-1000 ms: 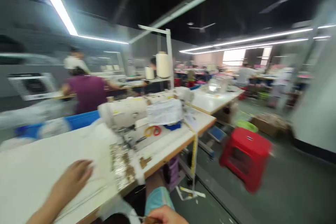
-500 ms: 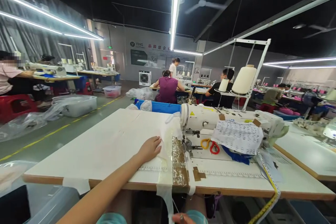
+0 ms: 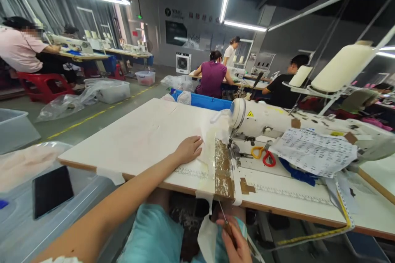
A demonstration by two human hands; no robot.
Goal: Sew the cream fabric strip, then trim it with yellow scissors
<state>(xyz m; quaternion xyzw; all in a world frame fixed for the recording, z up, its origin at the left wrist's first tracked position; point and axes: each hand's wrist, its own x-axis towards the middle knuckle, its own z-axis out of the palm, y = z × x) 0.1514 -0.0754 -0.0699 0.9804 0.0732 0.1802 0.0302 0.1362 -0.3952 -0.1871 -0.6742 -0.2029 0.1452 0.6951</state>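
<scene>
My left hand [image 3: 189,148] lies flat on a thin white piece of fabric [image 3: 203,154] on the tabletop, left of the sewing machine [image 3: 262,117]. Below the table's front edge, my right hand [image 3: 234,240] is closed around the brown handle of an awl [image 3: 227,222]. Its thin metal shaft points up toward the edge. A pale strip [image 3: 207,234] hangs from the edge beside that hand; whether the fingers touch it is unclear. Shiny brown tape [image 3: 223,168] runs from the edge to the needle area. Another slim metallic item below my right hand is too unclear to name.
Scissors [image 3: 263,156] with yellow and red handles lie by the machine bed. A written sheet [image 3: 314,152] covers the machine's front, and a tape measure [image 3: 344,205] hangs off the edge. A phone [image 3: 52,191] rests on a clear bin at left. Several people work beyond.
The view has tipped downward and turned slightly. My right hand has come further into view with the awl, below the table edge. My left hand stays flat on the fabric.
</scene>
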